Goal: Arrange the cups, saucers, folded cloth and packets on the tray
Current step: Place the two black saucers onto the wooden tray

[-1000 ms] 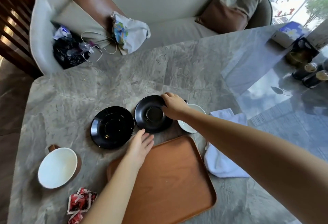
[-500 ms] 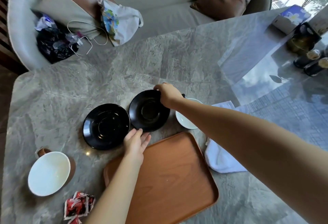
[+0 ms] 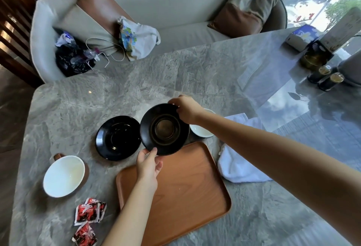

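A black saucer (image 3: 165, 128) is lifted and tilted above the far edge of the wooden tray (image 3: 187, 193). My right hand (image 3: 185, 109) grips its far rim, and my left hand (image 3: 148, 164) pinches its near rim. A second black saucer (image 3: 117, 138) lies flat on the table to the left. One brown cup with a white inside (image 3: 65, 175) stands at the left. Another cup (image 3: 203, 131) sits behind my right wrist, partly hidden. A white folded cloth (image 3: 238, 165) lies right of the tray. Red packets (image 3: 88, 216) lie at the lower left.
The grey marble table (image 3: 136, 81) carries dark jars (image 3: 325, 77) and a box (image 3: 300, 37) at the far right. Behind the table stands a sofa (image 3: 175, 13) with cushions, bags and a cable.
My right hand has lifted and tilted the right saucer off the table. My left hand has moved from the tray's edge up to the saucer's near rim and taken hold of it.
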